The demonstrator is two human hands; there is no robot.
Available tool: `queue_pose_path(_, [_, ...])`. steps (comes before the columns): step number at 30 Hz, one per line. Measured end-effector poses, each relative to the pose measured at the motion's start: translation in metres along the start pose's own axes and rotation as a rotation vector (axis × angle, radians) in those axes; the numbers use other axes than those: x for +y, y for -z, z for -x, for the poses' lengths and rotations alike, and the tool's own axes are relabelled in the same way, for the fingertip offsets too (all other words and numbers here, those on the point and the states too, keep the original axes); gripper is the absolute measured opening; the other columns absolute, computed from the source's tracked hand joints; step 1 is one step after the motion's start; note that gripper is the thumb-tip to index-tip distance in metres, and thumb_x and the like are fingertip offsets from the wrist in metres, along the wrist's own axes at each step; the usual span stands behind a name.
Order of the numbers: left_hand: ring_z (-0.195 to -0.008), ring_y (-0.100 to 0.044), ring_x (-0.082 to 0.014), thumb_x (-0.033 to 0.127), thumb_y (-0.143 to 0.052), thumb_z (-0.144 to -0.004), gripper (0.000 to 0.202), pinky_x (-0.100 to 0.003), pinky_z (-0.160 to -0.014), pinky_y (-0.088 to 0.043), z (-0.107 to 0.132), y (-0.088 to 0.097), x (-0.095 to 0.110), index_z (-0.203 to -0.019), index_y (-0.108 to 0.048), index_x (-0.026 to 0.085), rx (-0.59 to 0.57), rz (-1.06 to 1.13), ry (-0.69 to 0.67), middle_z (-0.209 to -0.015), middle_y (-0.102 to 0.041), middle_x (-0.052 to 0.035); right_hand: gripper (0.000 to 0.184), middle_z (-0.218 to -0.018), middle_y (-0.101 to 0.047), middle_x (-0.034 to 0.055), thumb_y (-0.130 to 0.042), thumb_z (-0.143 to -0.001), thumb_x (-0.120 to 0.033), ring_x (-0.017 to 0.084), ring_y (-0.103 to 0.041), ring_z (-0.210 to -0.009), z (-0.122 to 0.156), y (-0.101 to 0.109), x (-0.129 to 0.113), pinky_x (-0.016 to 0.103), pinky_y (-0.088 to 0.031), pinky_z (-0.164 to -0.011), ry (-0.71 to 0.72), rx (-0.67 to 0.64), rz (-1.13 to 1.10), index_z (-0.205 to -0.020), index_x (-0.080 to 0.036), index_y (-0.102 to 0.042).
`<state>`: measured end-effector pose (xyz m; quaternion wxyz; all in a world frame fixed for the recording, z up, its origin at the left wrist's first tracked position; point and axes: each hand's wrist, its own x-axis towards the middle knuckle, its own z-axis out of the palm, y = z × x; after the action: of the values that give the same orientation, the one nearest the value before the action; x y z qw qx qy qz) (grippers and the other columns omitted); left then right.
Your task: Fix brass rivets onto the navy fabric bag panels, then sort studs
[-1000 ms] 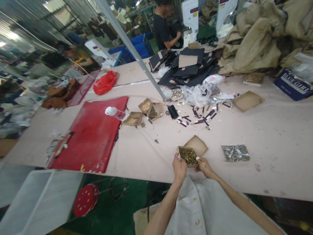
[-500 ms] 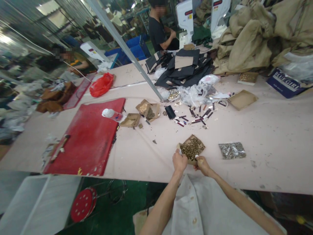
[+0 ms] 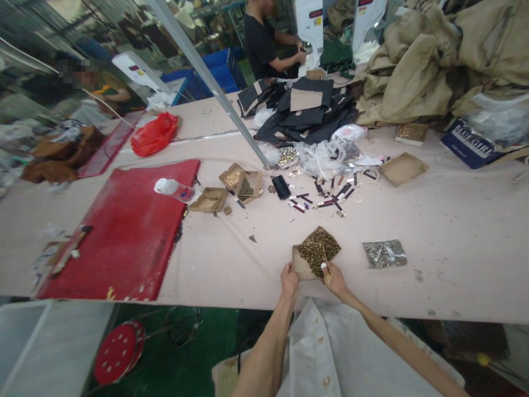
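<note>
A shallow cardboard tray is held between my two hands near the table's front edge. Its left part is bare cardboard, and small brass-coloured metal pieces lie toward its right and far side. My left hand grips the left edge, fingers closed on it. At the right edge, my right hand is closed on the tray; something white covers one fingertip. Just behind, partly covered by this tray, is a second cardboard tray full of similar pieces. A clear bag of metal pieces lies to the right.
Dark strips, a black case and small open boxes lie farther back. A bottle rests on a red board. A slanting metal post meets the table. Dark fabric pieces are piled behind; a co-worker sits beyond.
The held tray's inside now shows, with bare cardboard at its left. My left hand has moved to the tray's left edge, farther from my right hand. The view has shifted slightly.
</note>
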<state>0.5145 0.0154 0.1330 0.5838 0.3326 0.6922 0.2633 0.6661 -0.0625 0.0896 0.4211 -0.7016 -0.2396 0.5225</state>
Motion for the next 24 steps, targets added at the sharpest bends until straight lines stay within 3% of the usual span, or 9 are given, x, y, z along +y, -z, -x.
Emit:
queue_pose_path(3, [-0.094,-0.071,-0.0226,0.018,-0.058,-0.066,0.055,-0.035,-0.08,-0.059,0.006,0.011,0.004,-0.121,-0.062,0.012,-0.02,-0.057,-0.052,-0.11,-0.074,-0.0118,0.025,-0.056,-0.057,-0.0001,-0.058,-0.089,-0.047,0.017,-0.055,-0.049,0.006,-0.001,-0.002,0.024,-0.039,-0.046,0.007,0.0,-0.022,-0.088,-0.022,-0.06])
queue_pose_path(6, [-0.102,-0.069,-0.0231,0.023,-0.059,-0.074,0.05,-0.035,-0.088,-0.057,0.017,0.015,0.02,-0.123,-0.063,0.012,-0.005,-0.312,-0.196,-0.115,-0.073,-0.0119,0.037,-0.05,-0.056,-0.0001,-0.055,-0.088,-0.056,0.016,-0.052,-0.043,0.006,-0.003,-0.002,0.024,-0.037,-0.042,-0.031,-0.017,-0.07,-0.079,-0.021,-0.057])
queue_pose_path(9, [-0.111,-0.066,-0.0244,0.029,-0.058,-0.083,0.055,-0.036,-0.098,-0.051,0.027,0.007,0.046,-0.136,-0.056,0.013,-0.033,-0.552,-0.345,-0.124,-0.07,-0.0124,0.045,-0.044,-0.053,0.0001,-0.051,-0.087,-0.063,0.014,-0.048,-0.037,0.001,-0.005,-0.004,0.023,-0.034,-0.038,-0.095,-0.024,-0.132,-0.07,-0.021,-0.051])
queue_pose_path(12, [-0.118,-0.063,-0.0276,0.04,-0.051,-0.092,0.056,-0.037,-0.104,-0.046,0.029,-0.009,0.074,-0.141,-0.053,0.013,-0.048,-0.755,-0.411,-0.126,-0.069,-0.016,0.046,-0.043,-0.052,-0.0002,-0.048,-0.087,-0.064,0.012,-0.044,-0.034,-0.004,-0.008,-0.008,0.021,-0.033,-0.035,-0.172,-0.017,-0.202,-0.07,-0.021,-0.049])
queue_pose_path(19, [-0.099,-0.069,-0.0315,0.067,-0.033,-0.094,0.064,-0.038,-0.088,-0.048,0.016,-0.037,0.115,-0.111,-0.072,0.02,-0.01,-1.071,-0.415,-0.097,-0.075,-0.0174,0.041,-0.051,-0.057,-0.0005,-0.047,-0.087,-0.061,0.007,-0.038,-0.032,-0.004,-0.01,-0.018,0.017,-0.021,-0.031,-0.357,-0.042,-0.387,-0.083,-0.02,-0.048])
queue_pose_path(24, [-0.095,-0.068,-0.0323,0.077,-0.03,-0.09,0.074,-0.039,-0.083,-0.048,0.007,-0.06,0.127,-0.101,-0.075,0.019,0.004,-1.162,-0.402,-0.096,-0.073,-0.0201,0.034,-0.049,-0.052,-0.0034,-0.041,-0.092,-0.053,0.005,-0.027,-0.031,-0.015,-0.001,-0.025,0.015,-0.016,-0.031,-0.478,-0.107,-0.513,-0.089,-0.02,-0.048])
